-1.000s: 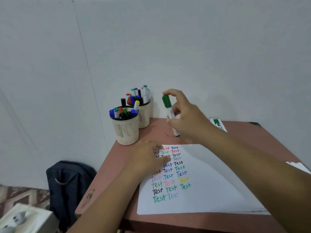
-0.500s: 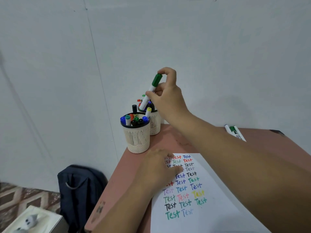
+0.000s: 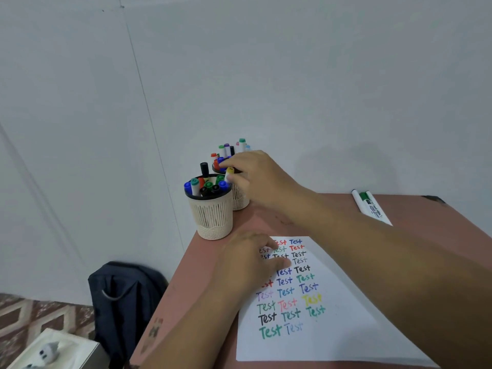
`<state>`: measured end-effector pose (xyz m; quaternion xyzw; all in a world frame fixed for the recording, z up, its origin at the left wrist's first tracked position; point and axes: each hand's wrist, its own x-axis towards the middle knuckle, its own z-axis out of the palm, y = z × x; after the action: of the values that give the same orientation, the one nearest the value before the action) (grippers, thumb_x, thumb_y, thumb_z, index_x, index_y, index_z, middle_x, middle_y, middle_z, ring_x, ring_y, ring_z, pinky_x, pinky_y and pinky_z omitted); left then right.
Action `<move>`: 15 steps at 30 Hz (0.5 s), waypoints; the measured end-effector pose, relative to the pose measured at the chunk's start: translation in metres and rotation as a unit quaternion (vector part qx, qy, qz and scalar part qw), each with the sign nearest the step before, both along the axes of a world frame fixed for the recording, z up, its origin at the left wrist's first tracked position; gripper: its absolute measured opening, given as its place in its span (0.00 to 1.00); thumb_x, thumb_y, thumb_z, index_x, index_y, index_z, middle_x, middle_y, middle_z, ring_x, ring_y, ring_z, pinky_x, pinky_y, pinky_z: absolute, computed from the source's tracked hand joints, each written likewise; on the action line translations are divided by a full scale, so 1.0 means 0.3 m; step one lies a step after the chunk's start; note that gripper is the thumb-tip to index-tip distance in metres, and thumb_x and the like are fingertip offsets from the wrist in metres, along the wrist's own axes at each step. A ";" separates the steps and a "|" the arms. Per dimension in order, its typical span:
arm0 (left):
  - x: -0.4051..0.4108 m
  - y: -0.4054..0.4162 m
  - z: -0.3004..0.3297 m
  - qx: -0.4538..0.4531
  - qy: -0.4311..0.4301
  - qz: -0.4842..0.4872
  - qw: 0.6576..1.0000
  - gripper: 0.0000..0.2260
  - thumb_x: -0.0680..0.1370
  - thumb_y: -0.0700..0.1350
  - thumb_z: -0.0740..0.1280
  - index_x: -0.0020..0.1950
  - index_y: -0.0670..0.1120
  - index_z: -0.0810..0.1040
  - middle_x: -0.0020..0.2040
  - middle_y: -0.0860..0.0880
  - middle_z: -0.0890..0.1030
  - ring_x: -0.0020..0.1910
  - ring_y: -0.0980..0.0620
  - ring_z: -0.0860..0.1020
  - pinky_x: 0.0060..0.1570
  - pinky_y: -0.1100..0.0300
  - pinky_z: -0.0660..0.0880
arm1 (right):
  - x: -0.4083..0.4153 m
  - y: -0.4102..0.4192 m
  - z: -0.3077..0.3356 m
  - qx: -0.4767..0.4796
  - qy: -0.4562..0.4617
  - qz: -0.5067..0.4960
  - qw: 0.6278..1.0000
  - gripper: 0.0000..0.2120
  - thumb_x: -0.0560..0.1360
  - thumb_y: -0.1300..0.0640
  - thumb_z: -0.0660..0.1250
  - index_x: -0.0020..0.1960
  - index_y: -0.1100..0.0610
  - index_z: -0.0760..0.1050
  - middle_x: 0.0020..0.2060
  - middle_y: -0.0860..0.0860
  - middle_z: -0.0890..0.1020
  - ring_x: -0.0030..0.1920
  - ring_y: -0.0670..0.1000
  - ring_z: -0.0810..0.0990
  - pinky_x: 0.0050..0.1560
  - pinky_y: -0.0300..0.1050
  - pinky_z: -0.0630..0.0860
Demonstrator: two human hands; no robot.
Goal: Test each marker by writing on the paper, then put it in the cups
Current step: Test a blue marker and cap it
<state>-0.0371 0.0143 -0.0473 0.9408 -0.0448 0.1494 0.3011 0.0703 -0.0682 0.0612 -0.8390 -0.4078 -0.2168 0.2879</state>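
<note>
Two cream mesh cups full of capped markers stand at the table's far left corner, the front cup (image 3: pixel 210 218) and the rear cup (image 3: pixel 241 202) touching. My right hand (image 3: pixel 257 177) reaches over the rear cup with its fingers stretched across the marker tops, holding nothing that I can see. Its thumb is next to a yellow-capped marker (image 3: pixel 229 172). My left hand (image 3: pixel 249 261) rests flat on the white paper (image 3: pixel 332 334), which carries rows of the word "Test" in many colours. Two or three loose markers (image 3: pixel 370 207) lie at the table's far right.
The reddish table (image 3: pixel 205 265) stands against a white wall. A dark backpack (image 3: pixel 125 296) leans on the floor left of the table, with a pale box (image 3: pixel 53 350) on the patterned floor beside it.
My right hand carried the green-capped marker up and left to the cups, came down over them, and no longer holds it. My left hand stayed on the paper.
</note>
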 end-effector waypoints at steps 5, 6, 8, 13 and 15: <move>-0.009 -0.010 0.015 0.036 -0.012 -0.011 0.999 0.21 0.73 0.69 0.68 0.60 0.58 0.79 0.59 0.63 0.76 0.61 0.61 0.69 0.62 0.57 0.70 | -0.014 -0.252 -0.009 -0.135 0.056 -0.077 0.986 0.18 0.82 0.61 0.64 0.69 0.49 0.79 0.63 0.50 0.82 0.65 0.52 0.75 0.66 0.48 0.71; -0.012 -0.013 0.018 0.043 -0.018 -0.014 0.999 0.22 0.74 0.69 0.67 0.61 0.58 0.79 0.61 0.63 0.76 0.62 0.60 0.69 0.64 0.55 0.69 | -0.013 -0.319 -0.016 -0.159 0.063 -0.102 0.980 0.18 0.82 0.61 0.64 0.68 0.47 0.80 0.63 0.50 0.82 0.66 0.51 0.75 0.66 0.52 0.73; -0.020 -0.019 0.027 0.049 -0.031 -0.025 0.998 0.24 0.75 0.68 0.66 0.65 0.57 0.77 0.63 0.61 0.75 0.64 0.58 0.69 0.65 0.54 0.68 | -0.017 -0.445 -0.025 -0.194 0.078 -0.150 0.966 0.17 0.81 0.60 0.64 0.65 0.45 0.81 0.61 0.49 0.82 0.65 0.51 0.75 0.62 0.55 0.76; -0.025 -0.035 0.022 0.115 -0.066 -0.082 0.988 0.34 0.73 0.74 0.56 0.67 0.53 0.75 0.65 0.58 0.75 0.68 0.55 0.69 0.67 0.57 0.64 | -0.019 -0.672 -0.038 -0.340 0.135 -0.281 0.887 0.15 0.80 0.53 0.68 0.64 0.39 0.80 0.58 0.48 0.77 0.53 0.51 0.78 0.56 0.53 0.80; -0.021 -0.032 0.016 0.120 -0.059 -0.090 0.987 0.36 0.73 0.76 0.54 0.69 0.53 0.74 0.68 0.57 0.75 0.70 0.56 0.67 0.69 0.56 0.63 | 0.001 -0.727 -0.064 -0.379 0.147 -0.302 0.862 0.16 0.79 0.57 0.66 0.63 0.41 0.80 0.54 0.49 0.76 0.52 0.55 0.80 0.54 0.54 0.80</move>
<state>-0.0433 0.0047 -0.0424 0.9519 -0.1645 0.1701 0.1947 0.0706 -0.2863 0.0420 -0.9875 -0.1382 0.0041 -0.0753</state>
